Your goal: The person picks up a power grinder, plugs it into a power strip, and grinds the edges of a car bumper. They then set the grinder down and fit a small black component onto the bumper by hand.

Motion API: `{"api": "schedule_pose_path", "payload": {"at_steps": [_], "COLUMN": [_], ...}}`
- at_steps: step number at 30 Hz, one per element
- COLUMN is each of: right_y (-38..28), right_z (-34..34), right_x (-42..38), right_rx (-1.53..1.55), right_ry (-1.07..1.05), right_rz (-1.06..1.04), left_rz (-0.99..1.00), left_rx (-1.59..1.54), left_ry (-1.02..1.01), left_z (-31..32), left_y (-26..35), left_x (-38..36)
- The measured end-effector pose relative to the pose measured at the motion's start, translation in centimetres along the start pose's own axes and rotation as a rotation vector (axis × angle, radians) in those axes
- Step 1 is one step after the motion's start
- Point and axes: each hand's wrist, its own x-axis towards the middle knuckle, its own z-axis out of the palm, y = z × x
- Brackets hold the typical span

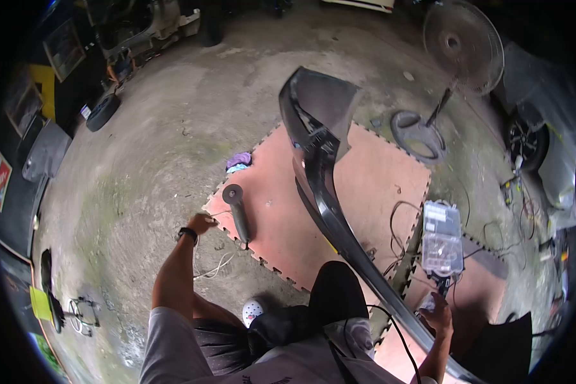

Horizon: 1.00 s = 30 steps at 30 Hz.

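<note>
Foam mats (371, 185) cover stained concrete floor (166, 147); standing fan (462, 45) nearby.

Hands: two, left hand (201, 223) and right hand (440, 315)
Grinder (238, 216): one
Bumper (320, 173): one
Fan (459, 48): one
Clear box (441, 238): one
Foam mat (371, 185): one, of joined tiles
Loose tyre (102, 112): one
Car wheel (526, 142): one
Rag (239, 160): one
Shoe (252, 312): one in view
</note>
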Motion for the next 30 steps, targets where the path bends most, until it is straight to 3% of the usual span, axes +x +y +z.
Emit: {"api": "schedule_pose_path", "payload": {"at_steps": [1, 3, 5, 6, 8, 11, 15, 16, 18, 19, 20, 21, 23, 25, 26, 27, 29, 30], "right_y": [-2.7, -5.6, -9.1, -11.1, -12.7, -14.4, -11.3, -10.4, -9.0, -8.7, -8.5, -8.5, -8.6, -10.1, -11.3, -13.3, -15.6, -17.5], "right_z": [-0.5, -0.2, 0.0, -0.1, 0.6, 1.4, 3.5, 3.9, 3.8, 3.5, 3.3, 3.1, 2.6, 1.6, 1.1, 0.1, -0.2, -0.5], "right_x": [1.9, 5.6, 8.6, 9.9, 12.3, 15.3, 15.6, 15.6, 14.8, 14.6, 14.5, 14.8, 15.4, 16.8, 17.6, 18.5, 20.5, 21.4], "right_rx": [0.009, 0.050, 0.048, 0.089, 0.116, 0.144, 0.201, 0.179, 0.151, 0.163, 0.177, 0.190, 0.237, 0.270, 0.307, 0.292, 0.313, 0.397], "right_ry": [0.015, 0.040, -0.017, -0.047, -0.082, -0.131, -0.132, -0.161, -0.223, -0.198, -0.176, -0.157, -0.124, -0.089, -0.038, 0.006, 0.067, 0.043], "right_rz": [-0.081, -0.136, -0.132, -0.133, -0.202, -0.296, -0.281, -0.162, -0.070, -0.058, -0.050, -0.048, -0.029, -0.026, -0.014, -0.065, -0.185, -0.166], "left_rz": [-0.192, -0.260, -0.098, -0.096, -0.367, -0.549, -0.697, -0.711, -0.804, -0.864, -0.874, -0.962, -1.037, -0.928, -0.808, -0.806, -0.903, -0.879], "left_rx": [-0.105, -0.082, 0.205, 0.189, 0.020, -0.093, -0.287, -0.277, -0.620, -0.457, -0.289, -0.306, -0.270, -0.449, -0.761, -0.749, -1.359, -1.439], "left_ry": [-0.050, -0.025, -0.055, -0.035, -0.044, 0.101, -0.010, -0.034, 0.018, 0.263, 0.303, 0.247, 0.262, 0.227, 0.186, 0.190, 0.356, 0.413], "left_z": [0.9, 3.4, 5.6, 5.5, 6.3, 10.0, 13.2, 14.2, 16.5, 17.0, 18.4, 16.4, 17.5, 17.4, 16.3, 16.0, 16.9, 17.3], "left_y": [-0.3, -0.8, -0.8, 0.2, 2.8, 3.9, 7.0, 7.4, 9.0, 10.6, 9.7, 11.8, 9.8, 8.6, 8.2, 8.0, 7.0, 6.5], "left_x": [-1.4, -2.2, -1.3, -0.5, -0.2, 1.8, 3.0, 4.6, 4.7, 5.1, 5.9, 6.0, 7.2, 7.4, 6.9, 7.0, 7.4, 7.1]}}
